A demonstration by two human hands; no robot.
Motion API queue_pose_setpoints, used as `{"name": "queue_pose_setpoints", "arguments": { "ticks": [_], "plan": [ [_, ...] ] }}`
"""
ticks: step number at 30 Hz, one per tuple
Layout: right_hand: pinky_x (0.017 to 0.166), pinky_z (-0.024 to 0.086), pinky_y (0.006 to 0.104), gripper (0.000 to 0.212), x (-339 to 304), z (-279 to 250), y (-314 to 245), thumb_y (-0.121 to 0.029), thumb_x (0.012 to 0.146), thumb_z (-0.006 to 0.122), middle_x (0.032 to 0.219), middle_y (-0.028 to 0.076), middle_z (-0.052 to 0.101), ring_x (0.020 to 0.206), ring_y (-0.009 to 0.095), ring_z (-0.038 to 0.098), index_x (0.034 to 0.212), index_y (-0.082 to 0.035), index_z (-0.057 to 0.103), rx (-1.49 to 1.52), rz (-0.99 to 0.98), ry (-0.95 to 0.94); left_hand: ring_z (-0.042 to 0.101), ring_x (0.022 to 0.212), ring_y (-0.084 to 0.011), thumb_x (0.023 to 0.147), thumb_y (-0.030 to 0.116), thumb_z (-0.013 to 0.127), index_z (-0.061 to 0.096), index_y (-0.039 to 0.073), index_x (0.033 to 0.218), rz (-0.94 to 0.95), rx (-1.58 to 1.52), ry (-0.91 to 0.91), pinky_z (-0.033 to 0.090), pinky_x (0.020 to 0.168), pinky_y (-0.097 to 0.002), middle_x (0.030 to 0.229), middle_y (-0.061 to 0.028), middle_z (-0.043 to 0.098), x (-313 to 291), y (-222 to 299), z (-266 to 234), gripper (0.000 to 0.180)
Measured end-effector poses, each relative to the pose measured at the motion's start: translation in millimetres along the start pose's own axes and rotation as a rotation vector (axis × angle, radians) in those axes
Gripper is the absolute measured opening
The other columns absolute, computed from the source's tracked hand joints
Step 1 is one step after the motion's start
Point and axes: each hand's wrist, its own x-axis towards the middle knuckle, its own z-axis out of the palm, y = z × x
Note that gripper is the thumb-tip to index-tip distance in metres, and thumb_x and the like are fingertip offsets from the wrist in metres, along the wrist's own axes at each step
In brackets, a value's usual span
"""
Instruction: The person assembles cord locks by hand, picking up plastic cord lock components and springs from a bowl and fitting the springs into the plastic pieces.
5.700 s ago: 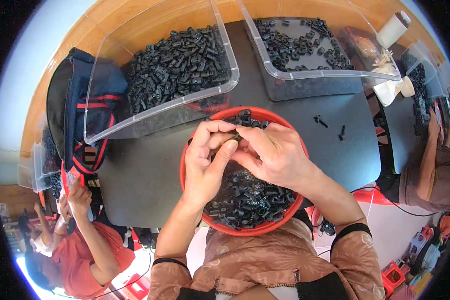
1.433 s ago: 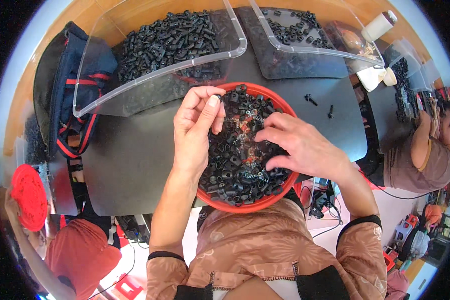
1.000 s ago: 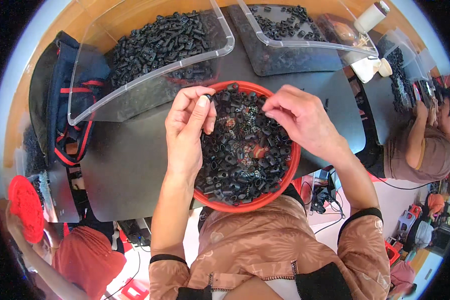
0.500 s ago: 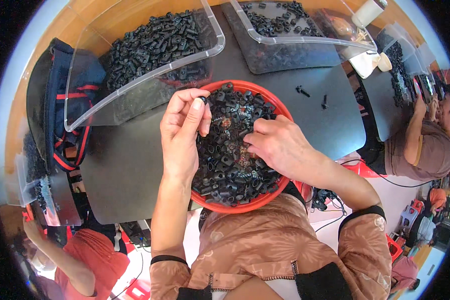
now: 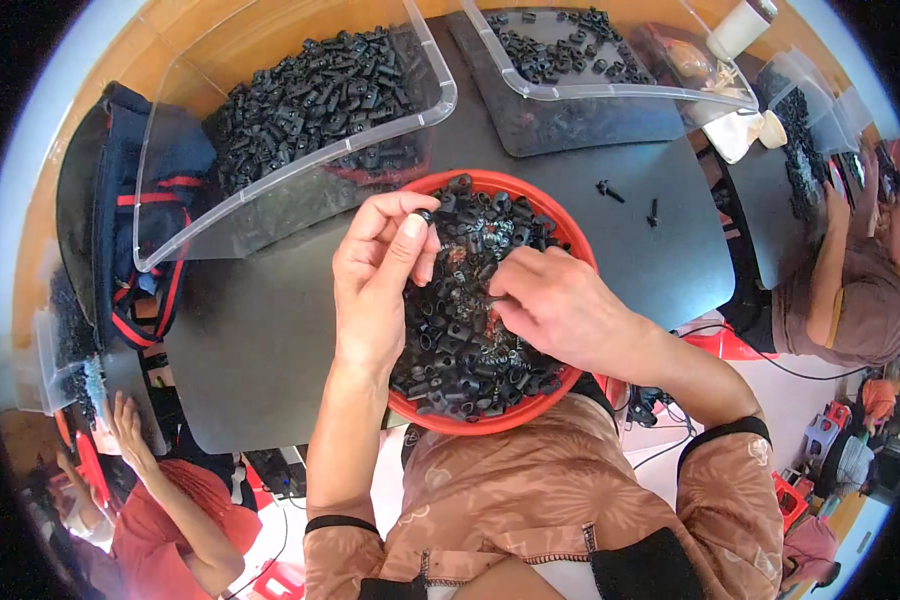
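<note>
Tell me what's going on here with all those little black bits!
A person has both hands over a red bowl of black parts and springs. The left hand pinches one small black piece. The right hand is down at the pile; what its fingertips grip is hard to see. Beyond, two clear bins hold more black parts.

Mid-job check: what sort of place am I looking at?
Probably a small-parts workshop: a red basin and a clear bin hold many small black parts, and a person in red and a person in brown are nearby on either side.
</note>
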Motion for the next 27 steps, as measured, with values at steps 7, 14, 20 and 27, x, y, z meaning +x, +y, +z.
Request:
{"name": "queue_pose_setpoints", "arguments": {
  "ticks": [7, 14, 20, 27],
  "plan": [
    [0.056, 0.051, 0.0266, 0.008, 17, -28, 11, -0.004, 0.085, 0.064, 0.074, 0.011, 0.067, 0.065, 0.012, 0.066, 0.092, 0.001, 0.064, 0.716, 0.350, 0.129, 0.052, 0.071, -0.0057, 0.093, 0.011, 0.058, 0.053, 0.005, 0.114, -0.044, 0.106, -0.096, 0.042, 0.064, -0.0192, 0.089, -0.0028, 0.063, -5, 4, 5, 0.023],
    [0.072, 0.056, 0.0260, 0.022, 32, -27, 3, 0.003, 0.086, 0.058, 0.088, 0.009, 0.069, 0.081, 0.014, 0.068, 0.108, 0.003, 0.063, 0.978, 0.296, 0.201, 0.055, 0.072, -0.0065, 0.094, 0.010, 0.056, 0.052, 0.005, 0.101, -0.028, 0.117, -0.182, 0.045, 0.065, -0.0206, 0.088, -0.0050, 0.065, -6, 0, 4, 0.010],
    [0.070, 0.056, 0.0267, 0.027, 32, -24, 8, 0.001, 0.084, 0.061, 0.087, 0.011, 0.069, 0.078, 0.014, 0.068, 0.111, 0.002, 0.061, 0.927, 0.321, 0.186, 0.057, 0.073, -0.0071, 0.093, 0.008, 0.056, 0.052, 0.005, 0.101, 0.006, 0.167, -0.196, 0.045, 0.064, -0.0206, 0.088, -0.0057, 0.065, -8, 0, 5, 0.010],
    [0.061, 0.052, 0.0245, 0.018, 34, -32, 20, -0.007, 0.084, 0.064, 0.076, 0.008, 0.068, 0.067, 0.009, 0.063, 0.100, 0.001, 0.067, 0.903, 0.328, 0.086, 0.057, 0.073, -0.0070, 0.093, 0.006, 0.056, 0.052, 0.004, 0.101, 0.009, 0.181, -0.212, 0.045, 0.064, -0.0210, 0.086, -0.0049, 0.064, -9, 2, 5, 0.010]
  ]
}}
